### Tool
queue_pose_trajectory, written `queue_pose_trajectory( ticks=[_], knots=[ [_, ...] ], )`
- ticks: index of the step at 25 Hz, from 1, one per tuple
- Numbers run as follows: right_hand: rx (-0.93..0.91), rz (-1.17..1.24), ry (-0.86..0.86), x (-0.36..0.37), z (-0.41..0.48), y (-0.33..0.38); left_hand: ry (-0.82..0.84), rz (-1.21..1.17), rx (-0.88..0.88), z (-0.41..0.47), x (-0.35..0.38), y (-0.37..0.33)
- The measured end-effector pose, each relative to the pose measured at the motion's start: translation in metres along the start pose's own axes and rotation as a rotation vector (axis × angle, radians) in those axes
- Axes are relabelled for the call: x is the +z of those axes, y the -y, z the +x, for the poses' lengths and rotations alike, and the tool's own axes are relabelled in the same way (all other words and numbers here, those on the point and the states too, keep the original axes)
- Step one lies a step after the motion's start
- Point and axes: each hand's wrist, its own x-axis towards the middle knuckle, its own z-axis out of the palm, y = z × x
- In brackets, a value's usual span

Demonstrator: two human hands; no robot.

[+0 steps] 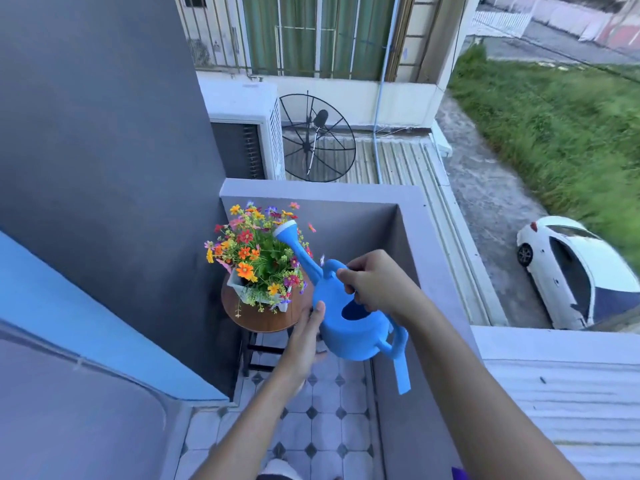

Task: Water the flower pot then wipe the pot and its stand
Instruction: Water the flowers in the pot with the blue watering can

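Observation:
A white flower pot (pixel 239 285) full of orange, red and purple flowers (pixel 258 249) stands on a round brown wooden stand (pixel 263 318) in the balcony corner. A blue watering can (pixel 349 323) hangs just right of the pot, tilted, its white-tipped spout (pixel 289 230) reaching over the flowers. My right hand (pixel 372 282) grips the can's top handle. My left hand (pixel 306 332) is pressed flat against the can's left side from below, fingers apart. No water is visible.
A grey parapet wall (pixel 412 216) encloses the balcony at the back and right; a dark grey wall (pixel 104 150) rises on the left. The floor (pixel 322 427) is white tile with dark diamonds. Beyond lie a satellite dish (pixel 317 138), an AC unit, grass and a white car (pixel 575 271).

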Motion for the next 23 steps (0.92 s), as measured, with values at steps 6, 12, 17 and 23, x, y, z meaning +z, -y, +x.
queue_pose_trajectory(
  ticks=[6, 12, 17, 23],
  knots=[
    [-0.019, -0.300, 0.074, 0.012, 0.030, 0.048, -0.002, -0.149, -0.031, 0.000, -0.011, -0.013],
    [-0.017, -0.406, 0.115, 0.025, 0.049, 0.081, 0.049, -0.133, -0.044, 0.006, -0.037, -0.025],
    [0.013, -0.473, 0.107, 0.041, 0.061, 0.095, 0.102, -0.131, -0.058, 0.015, -0.058, -0.028],
    [0.010, -0.596, 0.124, 0.051, 0.069, 0.118, 0.143, -0.116, -0.071, 0.018, -0.076, -0.040]
  ],
)
